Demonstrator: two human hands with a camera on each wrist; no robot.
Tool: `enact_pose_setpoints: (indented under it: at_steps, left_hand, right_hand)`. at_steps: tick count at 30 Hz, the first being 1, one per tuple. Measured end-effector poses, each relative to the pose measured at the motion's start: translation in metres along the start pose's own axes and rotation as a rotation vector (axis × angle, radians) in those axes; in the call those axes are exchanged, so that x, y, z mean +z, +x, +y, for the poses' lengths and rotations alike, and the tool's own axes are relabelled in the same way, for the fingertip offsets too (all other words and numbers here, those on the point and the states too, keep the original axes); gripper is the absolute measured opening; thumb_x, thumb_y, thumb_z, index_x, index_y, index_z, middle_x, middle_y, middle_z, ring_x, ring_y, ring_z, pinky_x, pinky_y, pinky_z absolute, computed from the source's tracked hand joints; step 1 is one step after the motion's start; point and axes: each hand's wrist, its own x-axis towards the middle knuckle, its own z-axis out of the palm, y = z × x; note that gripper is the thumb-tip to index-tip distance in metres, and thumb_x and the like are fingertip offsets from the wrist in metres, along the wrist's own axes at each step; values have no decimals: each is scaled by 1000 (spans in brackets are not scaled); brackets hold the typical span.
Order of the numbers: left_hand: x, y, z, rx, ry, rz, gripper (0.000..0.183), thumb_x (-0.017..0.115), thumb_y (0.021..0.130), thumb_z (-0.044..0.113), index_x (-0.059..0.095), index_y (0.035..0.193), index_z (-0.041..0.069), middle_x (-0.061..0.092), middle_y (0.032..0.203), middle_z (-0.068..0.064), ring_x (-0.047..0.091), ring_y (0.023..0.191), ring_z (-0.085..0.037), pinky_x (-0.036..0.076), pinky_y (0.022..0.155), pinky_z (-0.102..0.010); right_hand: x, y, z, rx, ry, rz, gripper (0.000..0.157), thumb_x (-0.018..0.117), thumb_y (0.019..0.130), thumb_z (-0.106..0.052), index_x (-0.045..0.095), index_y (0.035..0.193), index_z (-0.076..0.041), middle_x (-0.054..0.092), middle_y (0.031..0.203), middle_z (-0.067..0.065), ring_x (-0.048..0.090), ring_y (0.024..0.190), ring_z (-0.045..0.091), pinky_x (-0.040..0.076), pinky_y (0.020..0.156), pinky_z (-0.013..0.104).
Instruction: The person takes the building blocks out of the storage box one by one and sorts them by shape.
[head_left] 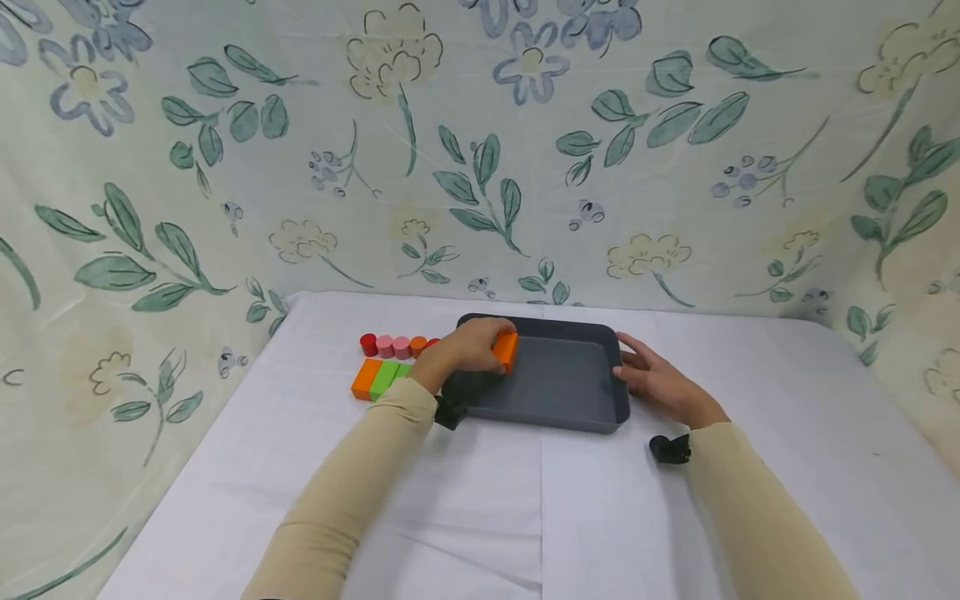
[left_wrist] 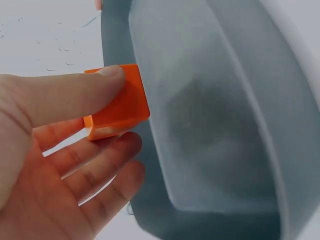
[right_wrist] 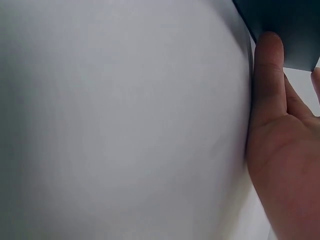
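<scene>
My left hand (head_left: 471, 345) pinches an orange block (head_left: 506, 352) between thumb and fingers, over the left part of a dark grey rectangular tray (head_left: 570, 418). In the left wrist view the thumb lies across the face of the orange block (left_wrist: 131, 97), and the lower fingers spread beneath it. My right hand (head_left: 658, 380) rests at the tray's right side, its fingers fairly straight along the outer wall. The right wrist view shows the thumb of this hand (right_wrist: 285, 145) against the tray's wall (right_wrist: 295, 35).
Left of the tray stands a row of small cylinders, among them a red one (head_left: 368, 345) and a pink one (head_left: 385, 347). In front of them lie an orange block (head_left: 366, 379) and green blocks (head_left: 384, 380), partly behind my left arm. A floral cloth (head_left: 480, 200) hangs behind the white table (head_left: 480, 500).
</scene>
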Motion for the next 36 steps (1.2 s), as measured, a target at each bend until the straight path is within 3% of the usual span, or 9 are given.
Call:
enact_pose_setpoints:
  at_steps: [11, 23, 26, 31, 36]
  left_hand:
    - [-8, -29, -2, 33, 25, 20, 67, 78, 83, 20, 49, 144, 18, 58, 130, -3, 53, 111, -21, 54, 98, -35]
    - [-26, -92, -35, 89, -2, 58, 60, 75, 85, 17, 52, 140, 14, 60, 129, -4, 58, 111, -24, 57, 92, -37]
    - [-34, -108, -46, 70, -25, 77, 60, 74, 84, 17, 52, 140, 14, 60, 132, -4, 60, 113, -26, 57, 94, -40]
    - [-48, -133, -79, 26, -24, 144, 64, 73, 86, 15, 48, 144, 10, 59, 134, -9, 59, 114, -29, 56, 94, -46]
    - [-58, -154, -112, -47, -33, 198, 65, 72, 87, 12, 45, 146, 7, 58, 134, -12, 57, 113, -31, 58, 88, -44]
  right_hand:
    - [-1, -1, 0, 1, 29, -6, 83, 53, 101, -21, -5, 160, -28, 0, 167, 23, 16, 152, 46, 17, 122, 61]
    - [0, 0, -2, 8, 30, 4, 82, 52, 101, -20, -4, 160, -28, 3, 167, 22, 18, 152, 45, 17, 123, 60]
    - [2, 1, -2, 15, 33, 2, 82, 53, 101, -21, -3, 160, -29, 2, 167, 21, 18, 152, 44, 17, 123, 60]
    - [2, 2, -2, 11, 26, 3, 82, 53, 101, -22, -3, 160, -30, 3, 167, 21, 20, 152, 44, 18, 122, 60]
    - [-1, 2, 0, 6, 18, 4, 81, 52, 102, -22, -4, 160, -29, 4, 167, 22, 20, 151, 45, 18, 122, 61]
